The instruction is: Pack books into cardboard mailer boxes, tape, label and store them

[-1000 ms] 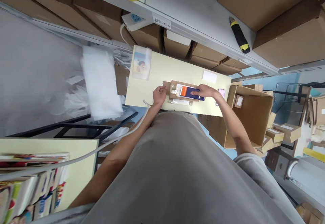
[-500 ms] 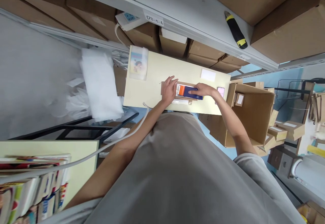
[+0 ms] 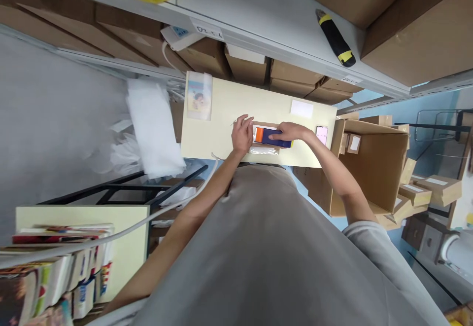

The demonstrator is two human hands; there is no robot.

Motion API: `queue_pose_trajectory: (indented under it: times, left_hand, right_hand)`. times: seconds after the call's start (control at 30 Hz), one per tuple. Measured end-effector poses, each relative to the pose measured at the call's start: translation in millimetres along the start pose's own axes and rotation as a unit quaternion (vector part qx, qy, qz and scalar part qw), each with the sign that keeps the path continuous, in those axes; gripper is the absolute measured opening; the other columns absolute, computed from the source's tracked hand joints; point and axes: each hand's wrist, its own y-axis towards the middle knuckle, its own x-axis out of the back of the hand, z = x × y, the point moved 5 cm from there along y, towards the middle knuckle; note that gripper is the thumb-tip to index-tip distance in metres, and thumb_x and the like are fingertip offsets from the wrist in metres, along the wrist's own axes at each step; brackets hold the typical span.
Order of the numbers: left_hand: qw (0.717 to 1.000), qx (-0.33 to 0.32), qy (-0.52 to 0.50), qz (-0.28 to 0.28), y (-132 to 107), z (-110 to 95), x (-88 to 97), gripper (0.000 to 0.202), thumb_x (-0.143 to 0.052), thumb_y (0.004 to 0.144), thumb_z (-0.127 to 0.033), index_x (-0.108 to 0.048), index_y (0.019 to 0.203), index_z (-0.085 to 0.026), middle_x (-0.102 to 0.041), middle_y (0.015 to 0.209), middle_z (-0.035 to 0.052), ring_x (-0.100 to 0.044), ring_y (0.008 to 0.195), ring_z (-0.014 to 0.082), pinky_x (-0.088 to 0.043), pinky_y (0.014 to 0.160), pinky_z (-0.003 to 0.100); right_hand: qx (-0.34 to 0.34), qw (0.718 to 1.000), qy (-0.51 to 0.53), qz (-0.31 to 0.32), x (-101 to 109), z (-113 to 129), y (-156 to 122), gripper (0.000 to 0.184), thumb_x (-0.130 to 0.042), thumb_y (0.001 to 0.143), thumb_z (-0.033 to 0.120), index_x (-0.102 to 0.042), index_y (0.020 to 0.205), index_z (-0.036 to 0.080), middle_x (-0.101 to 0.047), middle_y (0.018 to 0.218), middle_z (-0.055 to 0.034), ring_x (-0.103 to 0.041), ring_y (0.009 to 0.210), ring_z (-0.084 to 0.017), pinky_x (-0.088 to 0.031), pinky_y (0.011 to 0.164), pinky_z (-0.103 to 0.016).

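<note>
On the cream table in front of me lies a small brown cardboard box with its top open. A flat dark-blue and orange item lies lengthwise over its opening; I cannot make out its exact kind. My right hand grips the blue part from the right, thumb stretched along its top. My left hand rests against the left end of the box, its fingers extended and partly apart. Some white material shows beside the item's orange end. A clear plastic-wrapped strip lies along the box's near side.
A phone, a white card and a picture booklet in plastic lie on the table. At the right stands a large open carton. A utility knife lies on the shelf above. A white cable crosses over books at lower left.
The view has shifted slightly. My left hand has moved closer against the left end of the box, covering its flap. My right hand and the dark-blue and orange item have moved slightly left.
</note>
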Motion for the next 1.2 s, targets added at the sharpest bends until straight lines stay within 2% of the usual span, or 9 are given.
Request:
queue_pose_trajectory:
  times: [0.23,0.43,0.7,0.77,0.87,0.93,1.03,1.1,1.2]
  left_hand:
    - [1.000,-0.004,0.021,-0.002,-1,-3,2.8,0.050,-0.040,0.121,-0.046,-0.079,0.145,-0.028,-0.069,0.155,0.0125,-0.067,0.147,0.0280,-0.052,0.125,0.045]
    - [1.000,-0.002,0.026,-0.009,-1,-5,4.1,0.048,-0.042,0.120,-0.047,-0.080,0.144,-0.028,-0.069,0.155,0.0130,-0.070,0.141,0.0285,-0.054,0.124,0.046]
    - [0.999,0.002,0.048,-0.012,-1,-4,4.3,0.047,-0.043,0.120,-0.048,-0.081,0.141,-0.028,-0.071,0.152,0.0116,-0.072,0.136,0.0267,-0.057,0.119,0.043]
    - [0.999,0.001,0.048,-0.014,-1,-3,3.6,0.046,-0.045,0.120,-0.047,-0.082,0.139,-0.028,-0.071,0.151,0.0127,-0.072,0.137,0.0275,-0.057,0.119,0.044]
    - [0.999,0.007,0.049,-0.019,0,-1,2.4,0.045,-0.047,0.118,-0.047,-0.083,0.138,-0.027,-0.071,0.150,0.0140,-0.072,0.137,0.0289,-0.057,0.119,0.045]
    - [0.998,0.009,0.054,-0.023,0,1,1.8,0.045,-0.048,0.118,-0.047,-0.083,0.137,-0.027,-0.071,0.150,0.0136,-0.072,0.137,0.0286,-0.056,0.119,0.043]
    - [0.998,0.011,0.057,-0.025,1,2,1.1,0.043,-0.049,0.118,-0.048,-0.082,0.136,-0.027,-0.071,0.150,0.0123,-0.071,0.138,0.0279,-0.056,0.121,0.043]
    - [0.998,0.014,0.052,-0.024,2,3,0.9,0.042,-0.050,0.118,-0.048,-0.082,0.135,-0.027,-0.070,0.150,0.0125,-0.070,0.139,0.0285,-0.054,0.123,0.044]
    - [0.999,0.021,0.042,-0.021,2,2,1.1,0.040,-0.052,0.117,-0.047,-0.082,0.134,-0.027,-0.068,0.150,0.0134,-0.069,0.140,0.0304,-0.053,0.126,0.046]
  right_hand:
    - [0.019,1.000,0.007,0.008,2,-2,-3,0.051,-0.065,0.114,0.060,-0.082,0.114,0.012,-0.086,0.110,-0.0156,-0.077,0.089,-0.023,-0.045,0.068,-0.028]
    - [0.035,0.999,0.028,0.004,1,-8,-1,0.051,-0.069,0.111,0.063,-0.082,0.116,0.014,-0.086,0.103,-0.0137,-0.077,0.085,-0.022,-0.048,0.073,-0.028]
    - [0.045,0.997,0.060,0.002,-2,-15,-3,0.049,-0.072,0.108,0.064,-0.080,0.116,0.016,-0.085,0.098,-0.0126,-0.077,0.085,-0.024,-0.049,0.071,-0.029]
    - [0.036,0.996,0.081,0.014,-3,-29,-13,0.049,-0.070,0.109,0.064,-0.080,0.112,0.017,-0.086,0.095,-0.0118,-0.077,0.083,-0.023,-0.048,0.072,-0.030]
    - [0.016,0.993,0.109,0.030,-2,-67,-40,0.054,-0.066,0.109,0.068,-0.079,0.096,0.017,-0.084,0.087,-0.0097,-0.075,0.077,-0.021,-0.046,0.069,-0.031]
    - [0.000,0.994,0.108,0.026,1,-97,-60,0.062,-0.068,0.104,0.076,-0.077,0.088,0.018,-0.083,0.084,-0.0088,-0.073,0.075,-0.021,-0.044,0.066,-0.031]
    - [-0.016,0.993,0.112,0.037,1,-130,-81,0.068,-0.071,0.097,0.085,-0.078,0.087,0.017,-0.082,0.084,-0.0085,-0.072,0.076,-0.022,-0.044,0.066,-0.031]
    - [-0.028,0.994,0.102,0.041,-1,-140,-83,0.069,-0.071,0.096,0.085,-0.080,0.091,0.017,-0.083,0.085,-0.0096,-0.073,0.078,-0.023,-0.045,0.068,-0.032]
    - [-0.066,0.997,0.035,0.018,-5,-138,-71,0.069,-0.069,0.100,0.083,-0.084,0.099,0.015,-0.085,0.094,-0.0145,-0.077,0.085,-0.028,-0.047,0.071,-0.034]
